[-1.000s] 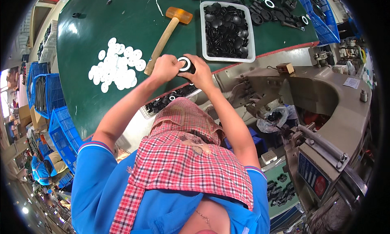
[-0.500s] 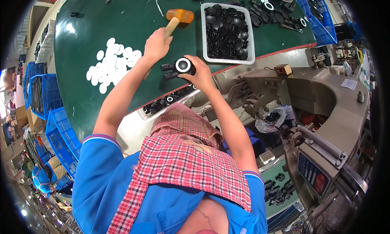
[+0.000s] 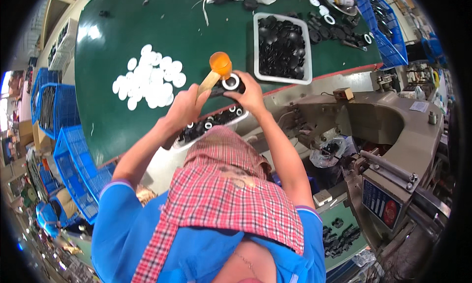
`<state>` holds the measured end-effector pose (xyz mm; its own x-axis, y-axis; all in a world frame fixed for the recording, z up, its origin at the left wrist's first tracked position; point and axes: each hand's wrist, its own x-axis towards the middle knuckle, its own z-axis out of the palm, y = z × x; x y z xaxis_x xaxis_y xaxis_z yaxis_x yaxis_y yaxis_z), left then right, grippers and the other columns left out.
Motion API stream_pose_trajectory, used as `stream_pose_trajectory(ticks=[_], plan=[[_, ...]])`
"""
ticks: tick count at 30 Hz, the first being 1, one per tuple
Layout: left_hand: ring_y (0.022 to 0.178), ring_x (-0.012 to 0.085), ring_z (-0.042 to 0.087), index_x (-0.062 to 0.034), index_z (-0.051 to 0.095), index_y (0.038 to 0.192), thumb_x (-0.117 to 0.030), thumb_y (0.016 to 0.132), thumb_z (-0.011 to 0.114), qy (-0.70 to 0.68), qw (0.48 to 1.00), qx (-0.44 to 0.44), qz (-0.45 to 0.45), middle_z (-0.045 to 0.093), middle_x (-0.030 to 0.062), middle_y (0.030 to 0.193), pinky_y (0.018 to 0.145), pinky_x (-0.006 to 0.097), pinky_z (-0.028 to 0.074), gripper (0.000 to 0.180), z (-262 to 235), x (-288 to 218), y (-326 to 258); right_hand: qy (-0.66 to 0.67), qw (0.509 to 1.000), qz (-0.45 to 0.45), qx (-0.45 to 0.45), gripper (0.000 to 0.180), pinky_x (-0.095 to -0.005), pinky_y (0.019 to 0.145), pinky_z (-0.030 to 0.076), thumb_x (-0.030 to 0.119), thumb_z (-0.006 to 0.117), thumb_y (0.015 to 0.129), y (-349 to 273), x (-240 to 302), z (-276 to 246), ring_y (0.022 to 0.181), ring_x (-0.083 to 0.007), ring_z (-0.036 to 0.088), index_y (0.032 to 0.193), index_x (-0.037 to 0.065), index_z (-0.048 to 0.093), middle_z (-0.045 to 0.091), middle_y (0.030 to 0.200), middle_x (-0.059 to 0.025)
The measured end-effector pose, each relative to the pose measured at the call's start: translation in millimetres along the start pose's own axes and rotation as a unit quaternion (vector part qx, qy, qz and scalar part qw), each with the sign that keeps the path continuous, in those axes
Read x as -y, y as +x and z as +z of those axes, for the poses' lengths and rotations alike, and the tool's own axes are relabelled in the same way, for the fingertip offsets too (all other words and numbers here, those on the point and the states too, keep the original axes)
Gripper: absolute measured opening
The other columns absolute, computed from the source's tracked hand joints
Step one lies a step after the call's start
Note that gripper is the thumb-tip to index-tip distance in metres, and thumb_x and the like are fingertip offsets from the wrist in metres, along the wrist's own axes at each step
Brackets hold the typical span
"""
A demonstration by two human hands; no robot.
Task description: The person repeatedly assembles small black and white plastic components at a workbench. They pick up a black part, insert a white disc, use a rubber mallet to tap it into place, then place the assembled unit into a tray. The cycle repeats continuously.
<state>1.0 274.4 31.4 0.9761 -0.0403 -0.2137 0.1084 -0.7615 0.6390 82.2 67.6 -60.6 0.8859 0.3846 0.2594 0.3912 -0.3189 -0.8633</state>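
Note:
My left hand [image 3: 184,109] is closed round the wooden handle of a mallet [image 3: 220,63] with an orange head. The mallet head is tilted over a black two-pronged plastic part [image 3: 216,91], close to its round end. Around that end sits a white ring [image 3: 236,81] with a black cap [image 3: 230,82] in its middle. My right hand [image 3: 251,95] grips the part's round end between thumb and fingers, near the table's front edge. Whether the mallet touches the cap I cannot tell. Part of the black piece is hidden behind the mallet and its handle.
White discs [image 3: 150,81] lie heaped on the green table [image 3: 113,32]. A white tray [image 3: 256,47] of black caps stands to the right. Below the edge is a bin [image 3: 241,117] of finished-looking black parts. A large machine [image 3: 388,106] stands at the right; blue crates [image 3: 61,103] stand left.
The mallet has come down and toward me, from beyond the black part to right by its round end. My left hand moved with it; my right hand still grips the part.

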Motion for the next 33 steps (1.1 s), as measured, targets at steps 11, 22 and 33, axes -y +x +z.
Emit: stream_pose_trajectory(ticks=[11,22,33], plan=[[0.066,0.0472,0.061,0.0012,0.045,0.097,-0.032,0.096,0.055,0.006,0.996,-0.075,0.044,0.062,0.0266,0.07,0.055,0.054,0.046,0.035,10,3,12,-0.013,0.999,0.032,-0.015,0.065,-0.0323,0.083,0.051,0.016,0.087,0.065,-6,-5,4,0.095,-0.0236,0.063,0.122,0.004,0.058,0.062,0.11,-0.011],[0.102,0.0384,0.054,-0.0029,0.054,0.121,-0.014,0.083,0.069,0.096,0.935,-0.268,0.213,0.052,0.02,0.116,0.089,0.045,0.046,0.042,37,37,120,0.153,0.956,0.249,-0.034,0.06,-0.028,0.078,0.051,0.021,0.087,0.068,-114,20,-19,0.089,-0.0135,0.063,0.116,0.0,0.057,0.065,0.102,-0.0085],[0.111,0.0344,0.056,-0.001,0.061,0.113,-0.009,0.088,0.062,0.038,0.955,-0.167,0.241,0.06,0.0178,0.116,0.098,0.041,0.043,0.026,64,13,43,0.242,0.918,0.307,0.074,0.054,-0.0325,0.068,0.053,0.037,0.074,0.085,-204,-25,67,0.074,-0.0179,0.067,0.116,-0.006,0.063,0.071,0.085,-0.0132]])
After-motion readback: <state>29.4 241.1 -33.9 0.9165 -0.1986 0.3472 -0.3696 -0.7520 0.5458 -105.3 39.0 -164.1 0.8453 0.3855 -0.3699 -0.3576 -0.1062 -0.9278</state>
